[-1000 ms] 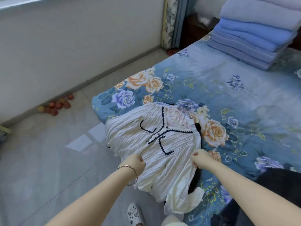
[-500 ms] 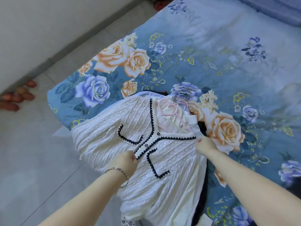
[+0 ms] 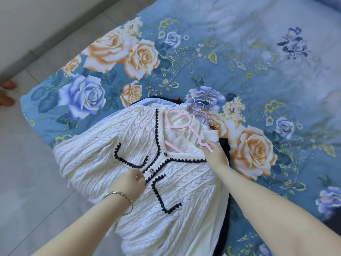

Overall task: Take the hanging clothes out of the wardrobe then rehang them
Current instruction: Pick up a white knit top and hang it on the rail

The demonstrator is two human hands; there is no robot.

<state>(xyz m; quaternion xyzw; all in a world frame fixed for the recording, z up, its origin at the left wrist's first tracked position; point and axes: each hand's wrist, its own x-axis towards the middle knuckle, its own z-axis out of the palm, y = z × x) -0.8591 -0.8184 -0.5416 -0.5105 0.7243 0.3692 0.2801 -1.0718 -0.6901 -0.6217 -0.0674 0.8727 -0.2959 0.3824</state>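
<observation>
Cardigan (image 3: 184, 200) on bed (image 3: 239, 52), left hand (image 3: 129, 183) pinching its front, right hand (image 3: 215, 154) gripping pink hanger (image 3: 191, 128)

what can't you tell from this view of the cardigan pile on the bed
Head view:
- Pink hanger: one arm is hidden inside the white cardigan.
- Dark garments beneath: covered by the cardigan, kind unclear.
- Metal hooks: overlapping, count unclear.
- Reddish items: cut off by the left edge.
</observation>
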